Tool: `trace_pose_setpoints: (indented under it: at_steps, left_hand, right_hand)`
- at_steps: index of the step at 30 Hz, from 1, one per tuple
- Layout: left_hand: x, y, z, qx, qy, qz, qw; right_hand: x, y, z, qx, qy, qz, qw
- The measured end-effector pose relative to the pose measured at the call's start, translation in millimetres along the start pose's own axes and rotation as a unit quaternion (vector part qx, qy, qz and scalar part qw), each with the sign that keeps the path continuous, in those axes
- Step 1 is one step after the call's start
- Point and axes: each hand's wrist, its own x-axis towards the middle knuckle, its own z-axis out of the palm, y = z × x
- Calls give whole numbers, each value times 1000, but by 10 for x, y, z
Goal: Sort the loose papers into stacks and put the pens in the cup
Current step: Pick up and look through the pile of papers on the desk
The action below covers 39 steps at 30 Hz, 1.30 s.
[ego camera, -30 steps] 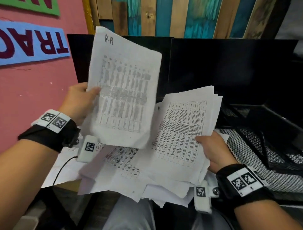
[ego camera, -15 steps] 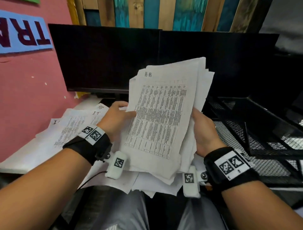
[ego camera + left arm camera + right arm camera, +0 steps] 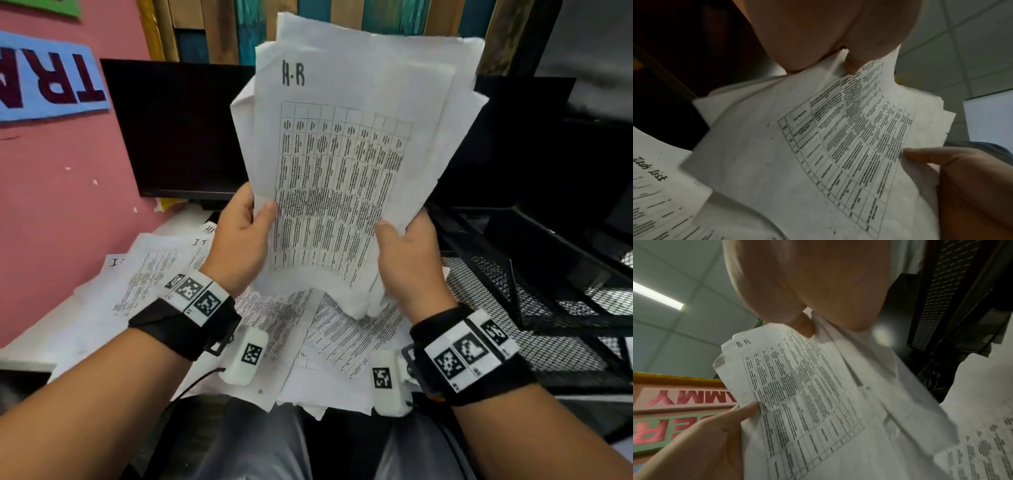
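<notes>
Head view: two hands (image 3: 239,246) grip one paper bundle (image 3: 349,171).

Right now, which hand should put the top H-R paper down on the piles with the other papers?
Probably the left hand. It pinches the H-R sheet on the side nearest the papers on the desk, while the right hand can hold the rest.

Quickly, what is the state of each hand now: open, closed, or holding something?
Left hand: closed, gripping the left edge of the raised sheaf of papers.
Right hand: closed, gripping the right edge of that sheaf.
</notes>
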Motion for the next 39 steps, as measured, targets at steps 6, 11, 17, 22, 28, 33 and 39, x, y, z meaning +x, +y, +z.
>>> trace_pose_setpoints:
  at_steps: [6,11,17,22,28,33,39]
  left_hand:
    - [-38,-34,-117,-31,-18,-18,999]
    - [2,73,-57,-45,-12,8,999]
    - [100,301,-135,-78,-22,31,996]
    - [139,318,-171,-108,31,1,994]
    - [1,31,-203,-87,5,-60,994]
    - [-167,-298,-174,51,-9,-109,993]
    - [-31,-6,-148,3,52,-36,998]
  right_hand:
    - [1,59,-45,86,50,17,995]
    - [18,-42,33,161,65,-9,985]
    - [60,-112,-8,150,51,-15,987]
    - [42,-14,-30,142,47,15,989]
    - [-225,476,28,38,-34,172,984]
    - [-285,540,105,-8,-47,174,984]
    - [-130,284,161,-15,-3,61,998]
